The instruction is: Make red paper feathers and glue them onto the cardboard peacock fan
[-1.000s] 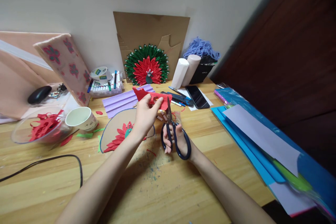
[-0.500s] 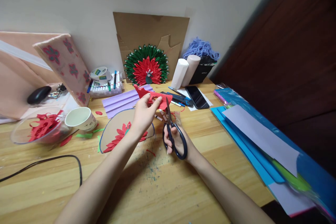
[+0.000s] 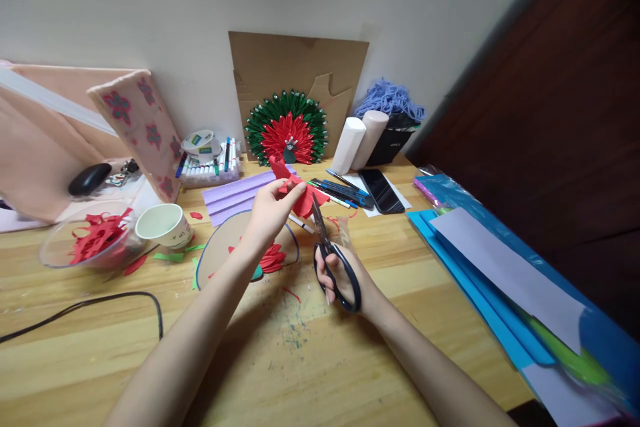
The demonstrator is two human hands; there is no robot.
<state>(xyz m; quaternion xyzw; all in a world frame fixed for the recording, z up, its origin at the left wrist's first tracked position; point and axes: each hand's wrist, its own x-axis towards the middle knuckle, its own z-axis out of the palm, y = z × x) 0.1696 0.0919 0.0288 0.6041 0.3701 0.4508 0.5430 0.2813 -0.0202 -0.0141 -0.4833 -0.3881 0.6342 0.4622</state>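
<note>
Between its thumb and fingers, my left hand (image 3: 270, 210) pinches a piece of red crepe paper (image 3: 303, 203) above the table. My right hand (image 3: 345, 277) grips black-handled scissors (image 3: 320, 220), fingers through the loops, with the blades pointing up at the paper's right edge. Under my left forearm lies a cardboard piece with a blue outlined edge (image 3: 215, 247), bearing red paper petals (image 3: 273, 258) and a bit of green; my arm covers part of it. Farther back, a red and green peacock decoration (image 3: 287, 130) leans against a cardboard sheet (image 3: 300, 60).
At left stand a clear bowl of red scraps (image 3: 100, 240) and a paper cup (image 3: 165, 225), with a black cable (image 3: 100, 300) in front. Behind are folded purple paper (image 3: 235, 193), a marker box (image 3: 215, 170), pens and a phone (image 3: 383, 191). Blue sheets (image 3: 475, 280) lie at right.
The red paper has turned in my left hand and hangs lower at its right end. The scissor blades look closer together. The whole view has shifted slightly.
</note>
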